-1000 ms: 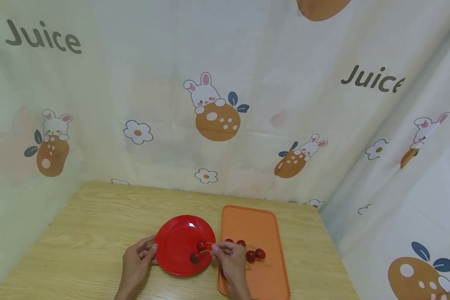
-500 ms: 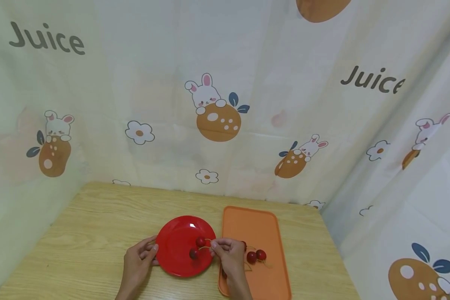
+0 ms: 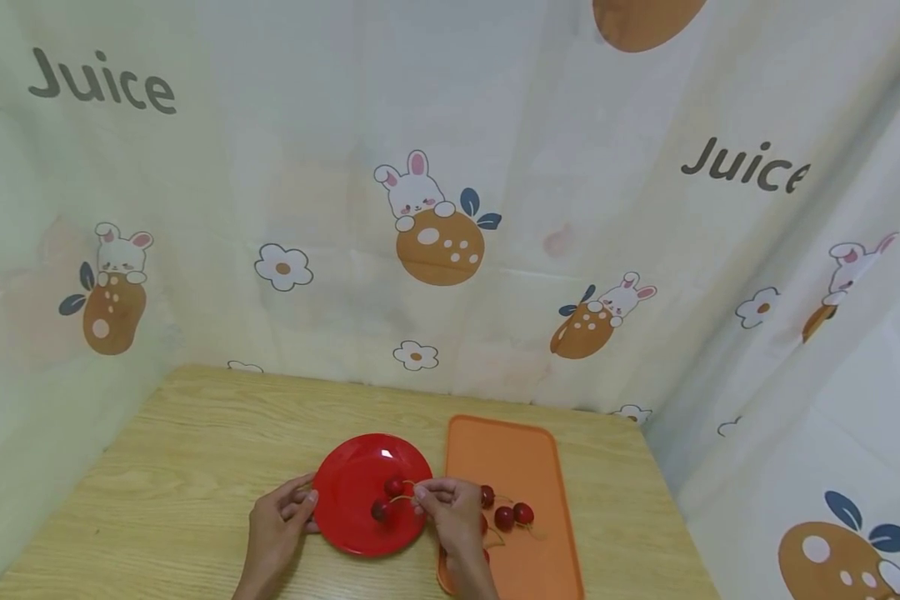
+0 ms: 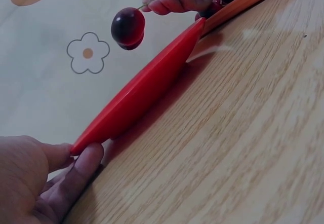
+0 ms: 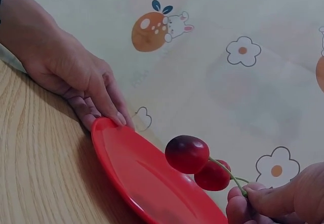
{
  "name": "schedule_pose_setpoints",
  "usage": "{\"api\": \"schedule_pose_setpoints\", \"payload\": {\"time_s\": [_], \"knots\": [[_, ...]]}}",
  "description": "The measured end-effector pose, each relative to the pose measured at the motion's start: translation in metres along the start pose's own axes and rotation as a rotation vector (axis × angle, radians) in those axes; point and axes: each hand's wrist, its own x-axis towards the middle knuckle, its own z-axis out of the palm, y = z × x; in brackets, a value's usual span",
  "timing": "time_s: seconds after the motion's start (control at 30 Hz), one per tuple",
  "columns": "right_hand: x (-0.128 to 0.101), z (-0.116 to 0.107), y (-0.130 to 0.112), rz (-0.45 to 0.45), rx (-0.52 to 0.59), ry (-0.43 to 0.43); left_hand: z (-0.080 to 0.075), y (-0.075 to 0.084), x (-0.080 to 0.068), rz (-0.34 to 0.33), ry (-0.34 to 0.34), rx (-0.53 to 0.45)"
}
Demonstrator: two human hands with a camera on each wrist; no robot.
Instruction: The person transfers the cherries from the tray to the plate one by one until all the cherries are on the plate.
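Cherry pair (image 5: 195, 160) hangs by its stems just above the red plate (image 3: 352, 517). Right hand (image 3: 450, 512) fingers (image 5: 253, 198) pinch the stems. Left hand (image 3: 277, 525) fingers (image 5: 104, 100) lie straight on the plate rim. Right hand partly hides the cherries (image 3: 513, 517) on the orange tray (image 3: 517, 450); wooden surface (image 3: 180, 467) cut off below.

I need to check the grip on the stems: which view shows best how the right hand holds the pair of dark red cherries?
The right wrist view: the right hand pinches the green stems, and the pair of dark red cherries hangs above the round red plastic plate. The head view shows them small. The left wrist view shows one cherry plainly.
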Motion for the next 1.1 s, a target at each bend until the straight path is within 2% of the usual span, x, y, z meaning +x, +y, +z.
{"api": "schedule_pose_setpoints", "payload": {"time_s": [0.3,0.8,1.1], "knots": [[0.003,0.001,0.001,0.002,-0.053,-0.011,0.003,-0.002,0.001,0.011,0.007,0.001],[0.006,0.011,0.0,-0.029,-0.014,-0.02,0.001,-0.005,0.003,0.031,0.008,0.016],[0.01,0.016,0.001,-0.062,-0.041,-0.046,0.001,-0.003,0.0,0.06,0.019,0.009]]}}
